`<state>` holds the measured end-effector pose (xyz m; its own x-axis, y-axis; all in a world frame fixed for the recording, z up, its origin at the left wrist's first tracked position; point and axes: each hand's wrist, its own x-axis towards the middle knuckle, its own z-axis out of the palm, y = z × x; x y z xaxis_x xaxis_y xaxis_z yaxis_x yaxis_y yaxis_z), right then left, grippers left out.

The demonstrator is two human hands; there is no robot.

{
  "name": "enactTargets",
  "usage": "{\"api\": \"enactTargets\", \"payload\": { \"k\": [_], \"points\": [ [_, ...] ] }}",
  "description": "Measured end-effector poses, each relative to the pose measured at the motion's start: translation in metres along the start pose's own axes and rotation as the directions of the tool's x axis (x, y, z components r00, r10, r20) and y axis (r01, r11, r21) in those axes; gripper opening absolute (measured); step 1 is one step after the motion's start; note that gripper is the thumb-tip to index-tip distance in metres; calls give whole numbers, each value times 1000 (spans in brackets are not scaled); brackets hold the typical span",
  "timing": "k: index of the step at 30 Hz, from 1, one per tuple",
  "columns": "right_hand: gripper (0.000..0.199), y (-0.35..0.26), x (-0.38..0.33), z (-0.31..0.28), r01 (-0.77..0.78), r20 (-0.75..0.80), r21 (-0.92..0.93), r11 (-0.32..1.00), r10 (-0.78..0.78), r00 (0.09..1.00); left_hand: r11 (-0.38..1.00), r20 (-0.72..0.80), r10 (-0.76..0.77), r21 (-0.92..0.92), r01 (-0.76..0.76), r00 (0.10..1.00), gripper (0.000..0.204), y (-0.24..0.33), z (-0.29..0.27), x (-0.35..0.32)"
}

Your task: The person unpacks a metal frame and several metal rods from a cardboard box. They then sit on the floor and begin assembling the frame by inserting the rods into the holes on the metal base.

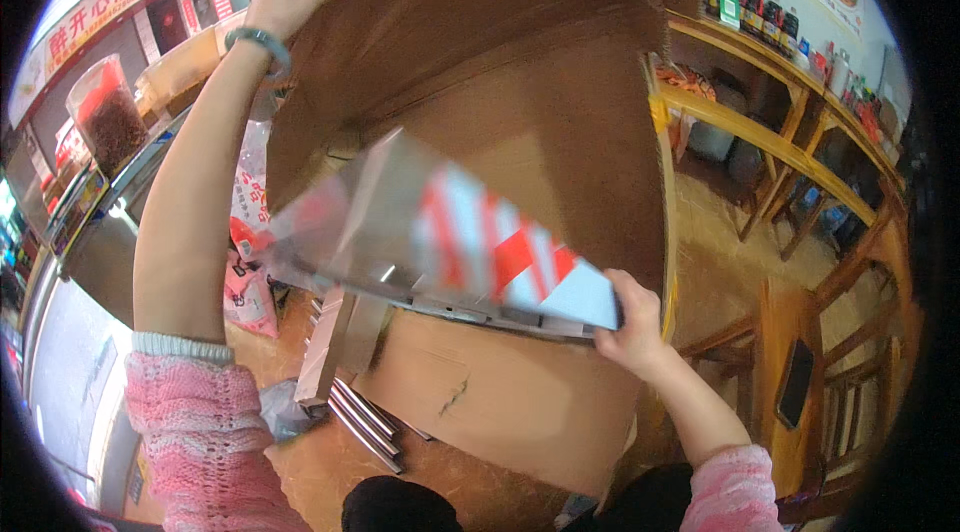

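My left hand is raised at the upper left, on the edge of a large brown cardboard box. Its thumb lies over the cardboard, and the other fingers are partly hidden. At the lower right my right hand grips the narrow end of a tilted panel with red and white diagonal stripes. Motion smears this panel, and its far part looks grey and shiny; I cannot tell exactly what it is. Below it lies a flat brown cardboard flap.
Several metal tubes and a long pale carton lie left of the flap. Pink-and-white packages sit near my left forearm. At right are a wooden table, a wooden bench with a dark phone, and bottles.
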<state>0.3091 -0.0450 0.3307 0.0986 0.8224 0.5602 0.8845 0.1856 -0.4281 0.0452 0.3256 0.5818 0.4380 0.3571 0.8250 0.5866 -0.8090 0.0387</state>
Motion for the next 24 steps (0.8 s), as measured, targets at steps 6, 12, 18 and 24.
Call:
{"api": "enactTargets", "payload": {
  "k": [6, 12, 18, 24],
  "points": [
    [22, -57, 71, 25, 575, -200, -79, 814, -578, 791, 979, 404, 28, -194, 55, 915, 38, 25, -16, -63],
    [8, -136, 135, 45, 792, -16, -53, 609, -793, 609, 654, 427, -182, -620, 433, 886, 52, 14, -143, -161],
    [15, -148, 203, 26, 444, 183, -455, 772, -407, 895, 487, 49, -705, -692, 533, 707, 47, 7, -214, -365],
    [20, -168, 232, -13, 292, 190, -612, 735, -221, 956, 37, 144, -964, -758, 652, 222, 33, 77, -130, -541]
  ]
}}
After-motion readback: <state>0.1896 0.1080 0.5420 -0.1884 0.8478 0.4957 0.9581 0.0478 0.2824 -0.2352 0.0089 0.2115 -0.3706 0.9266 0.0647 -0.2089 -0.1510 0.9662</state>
